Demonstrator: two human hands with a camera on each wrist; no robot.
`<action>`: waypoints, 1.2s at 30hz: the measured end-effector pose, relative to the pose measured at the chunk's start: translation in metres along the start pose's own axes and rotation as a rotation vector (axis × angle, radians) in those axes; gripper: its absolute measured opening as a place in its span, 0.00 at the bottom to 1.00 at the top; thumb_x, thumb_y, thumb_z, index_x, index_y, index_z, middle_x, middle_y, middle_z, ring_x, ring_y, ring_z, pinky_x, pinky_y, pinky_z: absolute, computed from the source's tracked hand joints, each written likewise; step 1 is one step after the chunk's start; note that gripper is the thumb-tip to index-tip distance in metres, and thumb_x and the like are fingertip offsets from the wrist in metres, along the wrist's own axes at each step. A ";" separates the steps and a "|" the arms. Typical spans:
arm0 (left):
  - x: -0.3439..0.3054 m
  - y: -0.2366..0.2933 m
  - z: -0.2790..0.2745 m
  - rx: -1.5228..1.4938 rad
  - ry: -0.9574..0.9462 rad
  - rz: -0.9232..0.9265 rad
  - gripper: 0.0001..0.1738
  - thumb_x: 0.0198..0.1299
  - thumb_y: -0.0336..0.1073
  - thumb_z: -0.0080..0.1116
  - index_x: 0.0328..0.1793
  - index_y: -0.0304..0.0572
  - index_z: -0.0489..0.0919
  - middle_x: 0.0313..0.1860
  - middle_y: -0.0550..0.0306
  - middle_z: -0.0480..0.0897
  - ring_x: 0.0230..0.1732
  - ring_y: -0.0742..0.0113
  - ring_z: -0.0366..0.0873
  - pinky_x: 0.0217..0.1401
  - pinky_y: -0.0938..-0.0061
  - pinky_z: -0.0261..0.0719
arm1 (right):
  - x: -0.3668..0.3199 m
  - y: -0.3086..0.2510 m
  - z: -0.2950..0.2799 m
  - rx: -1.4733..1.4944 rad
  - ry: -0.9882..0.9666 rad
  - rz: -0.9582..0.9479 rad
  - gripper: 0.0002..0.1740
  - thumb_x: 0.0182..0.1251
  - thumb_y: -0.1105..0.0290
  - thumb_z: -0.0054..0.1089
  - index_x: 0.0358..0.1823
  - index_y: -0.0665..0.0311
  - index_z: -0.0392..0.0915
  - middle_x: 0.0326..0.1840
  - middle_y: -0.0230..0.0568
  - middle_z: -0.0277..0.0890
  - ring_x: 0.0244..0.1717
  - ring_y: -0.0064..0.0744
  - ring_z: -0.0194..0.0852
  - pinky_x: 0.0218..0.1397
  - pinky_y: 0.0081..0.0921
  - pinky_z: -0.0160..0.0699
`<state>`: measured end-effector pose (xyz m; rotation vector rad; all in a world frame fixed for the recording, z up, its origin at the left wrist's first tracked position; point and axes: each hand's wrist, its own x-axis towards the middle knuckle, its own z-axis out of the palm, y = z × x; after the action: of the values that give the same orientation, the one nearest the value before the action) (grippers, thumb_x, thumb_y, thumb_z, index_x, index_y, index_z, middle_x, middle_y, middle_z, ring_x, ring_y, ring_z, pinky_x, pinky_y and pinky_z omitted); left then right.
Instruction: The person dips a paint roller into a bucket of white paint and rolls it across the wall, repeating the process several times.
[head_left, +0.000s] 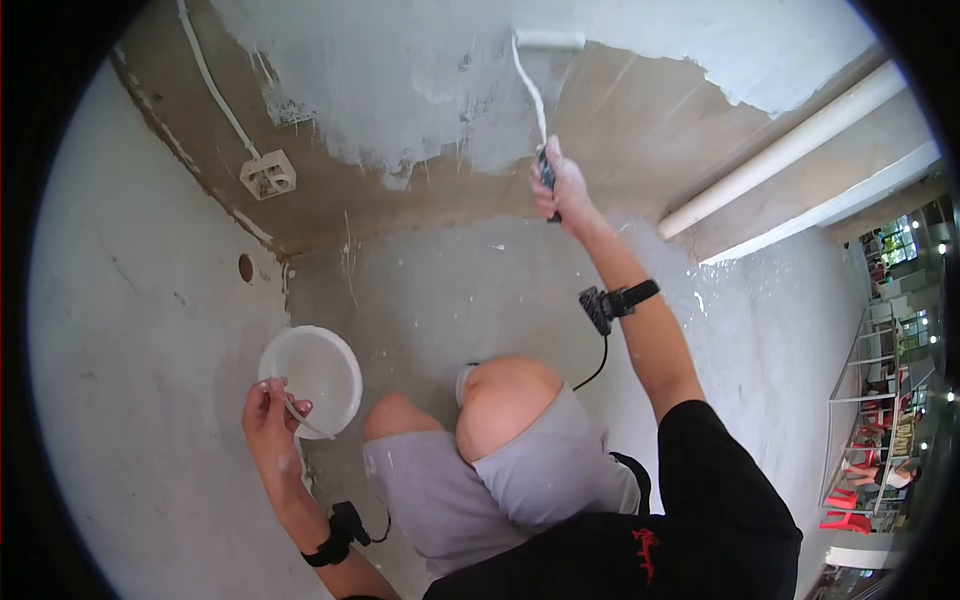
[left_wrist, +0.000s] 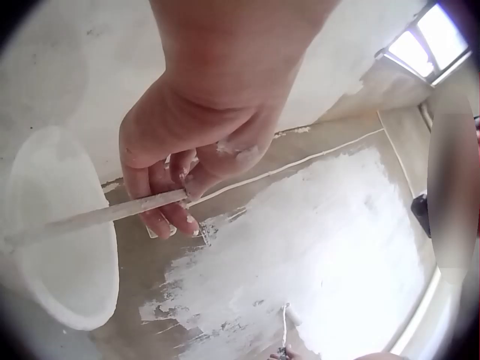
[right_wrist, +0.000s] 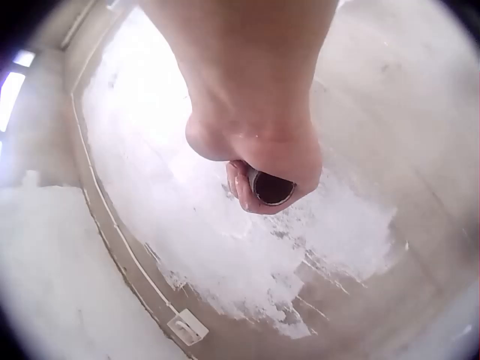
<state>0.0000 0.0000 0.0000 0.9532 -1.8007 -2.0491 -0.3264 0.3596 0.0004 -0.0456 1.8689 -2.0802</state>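
My left hand point(head_left: 272, 412) holds the pale bail handle point(left_wrist: 105, 212) of a white bucket point(head_left: 355, 372), thumb and fingers curled around it. White smears mark the skin. The bucket's open mouth faces up in the head view, beside my knee. Gripped in my right hand point(head_left: 563, 188) is a paint roller point(head_left: 550, 40), held out toward the wall. Its white sleeve lies against the white-coated area, and its frame is coated white too. From the right wrist, only the round hollow end of the roller handle point(right_wrist: 274, 188) shows; the hand hides the rest.
White coating point(head_left: 400, 90) covers the wall's upper part, with bare brown wall point(head_left: 600, 130) below. A socket box point(head_left: 268, 175) with a conduit sits at left, a pale pipe point(head_left: 790, 150) at right. White spatters dot the grey floor point(head_left: 440, 280). Red chairs point(head_left: 845, 522) stand far right.
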 end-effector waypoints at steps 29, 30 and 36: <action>0.003 -0.002 0.019 -0.017 -0.028 -0.046 0.13 0.71 0.42 0.53 0.48 0.38 0.75 0.29 0.64 0.71 0.29 0.74 0.75 0.43 0.71 0.79 | -0.019 0.044 -0.040 0.097 0.091 0.131 0.33 0.69 0.31 0.37 0.26 0.54 0.63 0.12 0.23 0.51 0.08 0.18 0.44 0.10 0.20 0.46; 0.003 -0.002 0.020 -0.021 -0.021 -0.048 0.13 0.71 0.42 0.53 0.48 0.38 0.75 0.29 0.64 0.71 0.29 0.74 0.75 0.43 0.71 0.79 | -0.021 0.067 -0.041 0.090 0.113 0.193 0.33 0.68 0.30 0.37 0.26 0.54 0.63 0.12 0.23 0.51 0.08 0.18 0.44 0.10 0.20 0.47; 0.009 -0.006 0.024 0.016 -0.084 -0.040 0.14 0.70 0.40 0.54 0.48 0.33 0.76 0.29 0.62 0.73 0.29 0.74 0.75 0.41 0.73 0.81 | 0.005 0.180 -0.071 0.030 0.056 0.540 0.32 0.71 0.32 0.37 0.27 0.55 0.62 0.12 0.22 0.52 0.10 0.18 0.49 0.13 0.20 0.53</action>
<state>-0.0199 0.0149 -0.0079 0.9275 -1.8572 -2.1319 -0.3073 0.4129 -0.1846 0.4749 1.6438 -1.7420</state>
